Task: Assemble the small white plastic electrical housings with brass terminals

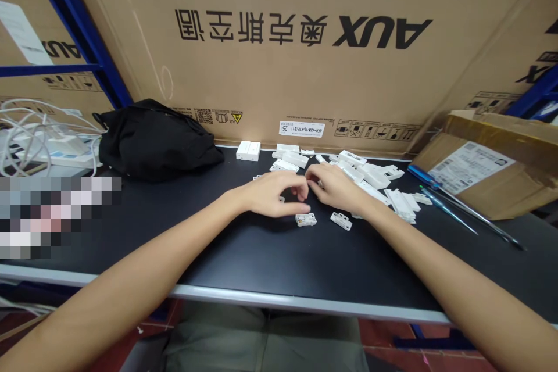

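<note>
A workshop corner, most likely, squeezed into storage space! A huge AUX carton (261, 81) walls off the back, blue racking (70, 11) rises at either side, and here's the black bench (244, 261), strewn with white plastic parts (377, 176), slim tools (447, 207) lying to the right beside a labelled box (518, 180), red tiles (381, 332) showing underneath!

from here i see the parts (295, 158) all white, the table (244, 261) black with a silver-grey edge (305, 300). the bag (152, 139) reads black; the carton (261, 81) is brown, printed in black — plus one yellow triangle (236, 118). i get blue on rack (76, 23) and screwdriver handle (422, 176), dull green on the trousers (314, 337) — red tiles (381, 334).
</note>
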### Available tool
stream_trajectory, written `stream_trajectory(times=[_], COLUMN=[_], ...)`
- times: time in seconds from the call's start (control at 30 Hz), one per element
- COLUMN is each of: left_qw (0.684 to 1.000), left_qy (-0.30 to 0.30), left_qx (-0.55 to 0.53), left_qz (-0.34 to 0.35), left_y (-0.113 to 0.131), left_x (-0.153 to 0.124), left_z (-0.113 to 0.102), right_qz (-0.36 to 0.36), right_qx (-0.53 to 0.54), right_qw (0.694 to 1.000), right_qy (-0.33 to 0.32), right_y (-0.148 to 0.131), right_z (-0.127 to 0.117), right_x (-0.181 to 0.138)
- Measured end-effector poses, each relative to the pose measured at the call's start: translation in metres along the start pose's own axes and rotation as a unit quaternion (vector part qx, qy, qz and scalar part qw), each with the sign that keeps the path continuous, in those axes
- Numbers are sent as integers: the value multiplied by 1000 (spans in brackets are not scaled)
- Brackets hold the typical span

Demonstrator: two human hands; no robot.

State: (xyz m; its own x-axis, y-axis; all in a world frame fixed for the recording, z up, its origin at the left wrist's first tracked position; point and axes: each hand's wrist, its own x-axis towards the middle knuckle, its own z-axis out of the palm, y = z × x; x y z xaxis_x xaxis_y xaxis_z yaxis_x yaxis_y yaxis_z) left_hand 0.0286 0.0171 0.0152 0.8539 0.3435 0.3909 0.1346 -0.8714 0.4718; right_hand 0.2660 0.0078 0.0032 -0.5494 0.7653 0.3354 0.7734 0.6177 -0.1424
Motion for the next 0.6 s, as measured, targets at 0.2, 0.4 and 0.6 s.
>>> stream_trajectory(times=[0.2,0.4,0.6], left_qw=[994,986,972], left_qy=[90,134,152], left_qx=[-52,79,163], left_qz=[-16,65,76], left_y=[-26,-16,18], left_x=[38,30,-15], left_z=[-23,-7,26], right_qz=[10,10,13], right_qx=[36,92,215], right_qw=[999,995,977], right_qy=[34,20,-12], right_y=[-5,0,9], right_z=[-13,-24,-30], right_x=[-3,-14,-17])
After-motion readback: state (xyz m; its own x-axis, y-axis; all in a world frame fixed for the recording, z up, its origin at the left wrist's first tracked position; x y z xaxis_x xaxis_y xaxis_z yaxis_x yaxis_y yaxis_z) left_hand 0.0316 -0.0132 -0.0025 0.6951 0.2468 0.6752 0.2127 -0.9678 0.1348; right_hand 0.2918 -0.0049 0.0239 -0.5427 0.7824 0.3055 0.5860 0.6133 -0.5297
